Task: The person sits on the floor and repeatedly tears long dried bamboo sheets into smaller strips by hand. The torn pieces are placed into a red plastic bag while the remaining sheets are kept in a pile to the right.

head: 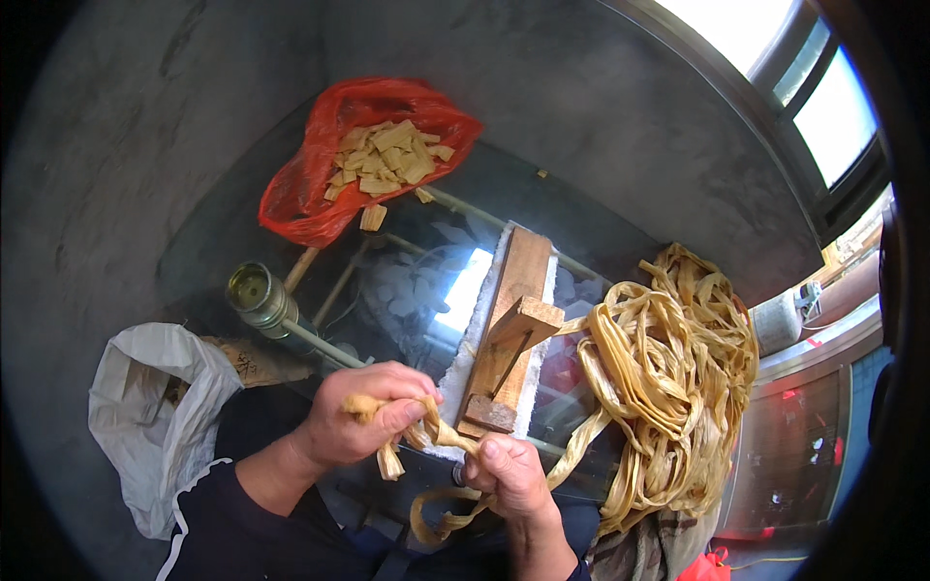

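Note:
My left hand (pixel 374 414) grips a pale-yellow, flat fibrous strip (pixel 439 433), which is looped and twisted in front of its thumb. One bunched end sticks out above that fist, and a cut-looking end hangs below. My right hand (pixel 508 468) pinches the same strip lower right, thumb on top. Between the hands the strip is twisted like a cord. A curled length of strip (pixel 429 519) hangs below my right hand. Just beyond my hands, a wooden board with an upright block and a slanting blade-like piece (pixel 519 327) lies on a white towel (pixel 454 388).
A large tangled heap of strips (pixel 654 378) sits at right. An open red plastic bag (pixel 290 207) holds short cut pieces (pixel 385 160). A glass jar of yellowish liquid (pixel 258 298) stands left on the glass tabletop (pixel 392 290). A white sack (pixel 156 428) is at lower left.

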Motion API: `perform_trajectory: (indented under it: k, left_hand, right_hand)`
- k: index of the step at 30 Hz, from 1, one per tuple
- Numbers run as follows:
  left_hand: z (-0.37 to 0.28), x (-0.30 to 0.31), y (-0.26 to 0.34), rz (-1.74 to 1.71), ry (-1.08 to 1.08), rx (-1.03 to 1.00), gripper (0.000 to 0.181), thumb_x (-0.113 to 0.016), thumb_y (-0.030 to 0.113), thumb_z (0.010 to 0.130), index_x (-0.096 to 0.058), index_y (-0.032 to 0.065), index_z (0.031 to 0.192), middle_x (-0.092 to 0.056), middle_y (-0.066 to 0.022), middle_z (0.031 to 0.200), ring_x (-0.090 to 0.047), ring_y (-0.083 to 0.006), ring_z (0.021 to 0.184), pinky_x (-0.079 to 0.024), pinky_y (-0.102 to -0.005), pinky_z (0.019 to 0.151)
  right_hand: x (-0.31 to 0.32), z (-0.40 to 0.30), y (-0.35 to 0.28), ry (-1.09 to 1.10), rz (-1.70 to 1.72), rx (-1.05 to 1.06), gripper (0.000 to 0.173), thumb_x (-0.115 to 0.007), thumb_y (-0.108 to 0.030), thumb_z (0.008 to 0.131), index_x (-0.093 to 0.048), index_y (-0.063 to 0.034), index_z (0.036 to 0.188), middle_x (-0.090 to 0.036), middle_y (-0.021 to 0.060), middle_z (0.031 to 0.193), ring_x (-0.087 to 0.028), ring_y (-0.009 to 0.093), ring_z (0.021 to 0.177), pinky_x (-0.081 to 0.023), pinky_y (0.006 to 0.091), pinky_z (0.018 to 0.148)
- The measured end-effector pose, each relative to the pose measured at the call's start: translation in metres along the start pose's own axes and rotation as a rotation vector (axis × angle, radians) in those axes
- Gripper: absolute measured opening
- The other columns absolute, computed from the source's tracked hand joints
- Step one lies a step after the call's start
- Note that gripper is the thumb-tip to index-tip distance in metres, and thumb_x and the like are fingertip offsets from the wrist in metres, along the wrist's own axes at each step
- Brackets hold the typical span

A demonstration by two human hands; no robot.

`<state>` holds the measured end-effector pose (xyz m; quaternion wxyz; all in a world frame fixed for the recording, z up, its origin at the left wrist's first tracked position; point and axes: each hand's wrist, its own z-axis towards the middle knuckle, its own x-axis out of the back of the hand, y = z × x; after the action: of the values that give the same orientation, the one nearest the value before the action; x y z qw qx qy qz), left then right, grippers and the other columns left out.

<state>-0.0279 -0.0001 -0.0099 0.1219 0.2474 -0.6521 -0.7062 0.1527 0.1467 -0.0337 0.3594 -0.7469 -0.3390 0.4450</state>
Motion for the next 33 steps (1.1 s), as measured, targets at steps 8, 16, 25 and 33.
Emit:
perform_trajectory:
  k: [8, 16, 25, 33]
  left_hand:
    - [-0.003, -0.017, -0.016, -0.236, -0.154, 0.301, 0.009, -0.067, 0.007, 0.084, -0.063, 0.0033, 0.091, -0.060, 0.0000, 0.075, -0.055, -0.0059, 0.067, -0.044, -0.0207, 0.061]
    - [0.038, -0.041, -0.036, 0.086, 0.104, 0.022, 0.008, -0.064, 0.008, 0.085, -0.062, 0.0018, 0.090, -0.060, -0.0005, 0.080, -0.056, -0.0084, 0.076, -0.046, -0.0244, 0.070]
    - [0.042, -0.035, -0.037, 0.402, 0.177, -0.078, 0.014, -0.064, 0.007, 0.086, -0.061, 0.0005, 0.074, -0.057, -0.0034, 0.068, -0.051, -0.0082, 0.062, -0.041, -0.0230, 0.058]
    - [-0.008, -0.041, -0.031, 0.101, -0.060, 0.357, 0.012, -0.060, 0.010, 0.088, -0.067, 0.0009, 0.086, -0.066, -0.0041, 0.075, -0.058, -0.0066, 0.072, -0.047, -0.0247, 0.064]
  right_hand:
    - [-0.008, -0.005, -0.012, 0.196, -0.152, -0.053, 0.024, -0.067, -0.024, 0.089, -0.067, -0.0013, 0.079, -0.056, -0.0040, 0.065, -0.046, 0.003, 0.060, -0.034, 0.0181, 0.055]
    - [0.016, 0.018, -0.017, 0.651, -0.477, 0.447, 0.015, -0.073, -0.007, 0.082, -0.061, 0.0005, 0.086, -0.061, -0.0001, 0.069, -0.052, 0.004, 0.062, -0.042, 0.0198, 0.055]
    - [0.021, 0.022, -0.006, 0.699, -0.704, 0.632, 0.019, -0.076, -0.011, 0.078, -0.059, -0.0034, 0.077, -0.060, 0.0097, 0.064, -0.058, 0.020, 0.054, -0.046, 0.0285, 0.053]
    - [-0.009, 0.002, -0.018, -0.019, -0.773, 0.754, 0.012, -0.073, -0.010, 0.079, -0.062, -0.0046, 0.080, -0.058, 0.0104, 0.065, -0.059, 0.025, 0.055, -0.046, 0.0331, 0.050]
